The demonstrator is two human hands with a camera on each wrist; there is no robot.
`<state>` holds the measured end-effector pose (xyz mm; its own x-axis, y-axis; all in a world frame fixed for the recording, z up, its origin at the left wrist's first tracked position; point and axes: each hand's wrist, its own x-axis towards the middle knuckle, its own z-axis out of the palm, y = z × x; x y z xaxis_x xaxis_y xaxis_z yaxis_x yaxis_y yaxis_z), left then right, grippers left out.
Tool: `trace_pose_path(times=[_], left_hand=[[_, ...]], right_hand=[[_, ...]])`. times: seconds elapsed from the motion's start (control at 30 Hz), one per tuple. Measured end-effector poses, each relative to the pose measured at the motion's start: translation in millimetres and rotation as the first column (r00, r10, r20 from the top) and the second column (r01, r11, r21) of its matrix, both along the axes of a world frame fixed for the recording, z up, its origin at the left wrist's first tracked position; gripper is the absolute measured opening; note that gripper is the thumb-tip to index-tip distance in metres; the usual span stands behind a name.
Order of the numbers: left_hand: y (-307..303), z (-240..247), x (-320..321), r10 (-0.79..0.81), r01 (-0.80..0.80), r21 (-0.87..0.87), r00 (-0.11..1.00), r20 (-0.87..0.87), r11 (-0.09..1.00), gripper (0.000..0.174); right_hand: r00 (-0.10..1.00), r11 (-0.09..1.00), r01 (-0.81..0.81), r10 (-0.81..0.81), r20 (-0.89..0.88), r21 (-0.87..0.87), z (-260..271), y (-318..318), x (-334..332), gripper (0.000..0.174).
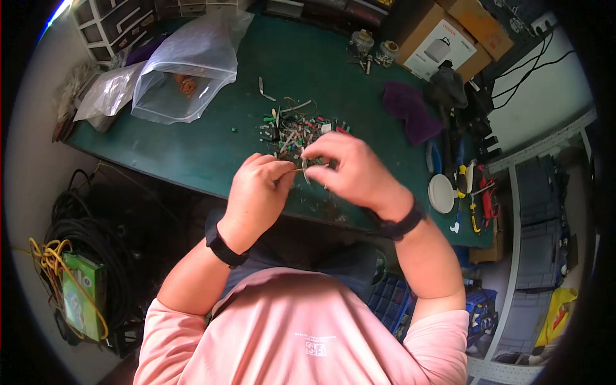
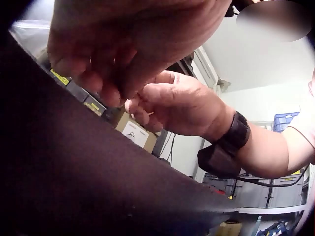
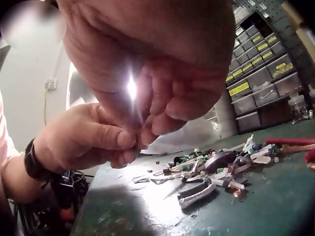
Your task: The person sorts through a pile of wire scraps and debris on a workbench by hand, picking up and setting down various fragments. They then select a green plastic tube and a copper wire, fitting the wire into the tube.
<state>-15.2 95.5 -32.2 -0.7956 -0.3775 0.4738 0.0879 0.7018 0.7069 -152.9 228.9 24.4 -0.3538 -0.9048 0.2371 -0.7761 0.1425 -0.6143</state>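
L hand (image 1: pixel 256 192) & R hand (image 1: pixel 356 173) meet in the air, just over the front edge of the dark green table top (image 1: pixel 192 151). Both have curled fingers & pinch one tiny thin brownish wire bit (image 1: pixel 296 169) between them, thumb vs. fingertips. It's so small I can't tell more about it. In the R wrist view the fingertips of both hands touch at the pinch spot. Each wrist has a black band (image 1: pixel 226 247).

Just behind the hands, on the table, lies a messy pile of small coloured wire scraps (image 1: pixel 296 131): green, red, white & grey bits. Further back on the L is a big clear plastic bag (image 1: pixel 189 64) w/ sth orange inside. On the R lies a purple cloth (image 1: pixel 410 110). Near the R edge are a round white lid (image 1: pixel 441 192) & some hand tools w/ yellow & red grips (image 1: pixel 478 199). At the back R stands a brown cardboard box (image 1: pixel 443 38).
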Motion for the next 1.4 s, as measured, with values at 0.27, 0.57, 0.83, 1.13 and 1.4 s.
trace_pose_path(times=[0.27,0.57,0.83,1.13,1.4], left_hand=[[-38,-11,14,0.225,-0.237,-0.065,0.962,-0.157,0.969,0.010],[-41,-23,8,0.322,-0.343,-0.060,0.920,-0.223,0.938,0.011],[-41,-25,7,0.309,-0.347,-0.136,0.920,-0.240,0.928,0.008],[-40,-25,6,0.314,-0.354,-0.175,0.924,-0.217,0.919,0.008],[-38,-25,6,0.310,-0.348,-0.177,0.927,-0.210,0.921,0.008]], right_hand=[[0.932,0.976,0.195,-0.155,-0.328,0.093,-33,-1,-70,0.021],[0.904,0.990,0.061,-0.001,-0.428,0.126,-28,-7,-45,0.016],[0.935,0.981,0.050,0.020,-0.354,0.189,-15,33,-62,0.013],[0.961,0.941,0.266,-0.244,-0.128,0.210,-1,32,-93,0.020],[0.984,0.976,0.088,-0.054,-0.172,0.201,-23,23,-84,0.028]])
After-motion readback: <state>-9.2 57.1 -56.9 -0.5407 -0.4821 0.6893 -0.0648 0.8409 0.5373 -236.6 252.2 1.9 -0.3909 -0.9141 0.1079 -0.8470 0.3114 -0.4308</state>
